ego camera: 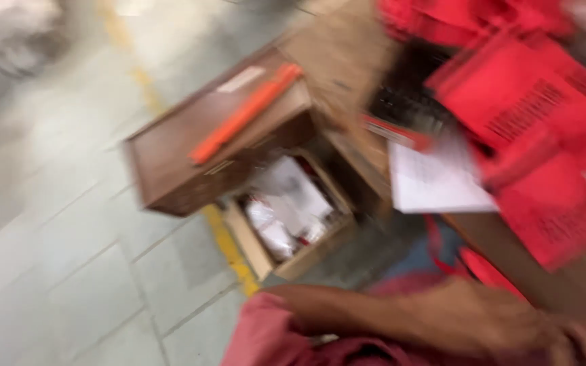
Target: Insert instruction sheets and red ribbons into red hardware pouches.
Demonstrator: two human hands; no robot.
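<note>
The whole view is smeared by motion. A bare forearm with a red sleeve (266,335) runs along the bottom edge from left to right. It ends in what seems to be my left hand (581,342) at the bottom right corner, close to the wooden table (578,285). The blur hides its fingers, so I cannot tell whether it holds anything. My right hand does not show. Red flat packets (537,115) lie piled on the table above the hand, beside a white paper sheet (435,179).
On the grey tiled floor (69,271) stands an open cardboard box (259,251) holding white packets (286,210). Its brown flap (171,149) carries an orange strip (245,112). A yellow line (228,247) crosses the floor. A grey-white bundle (8,34) lies top left.
</note>
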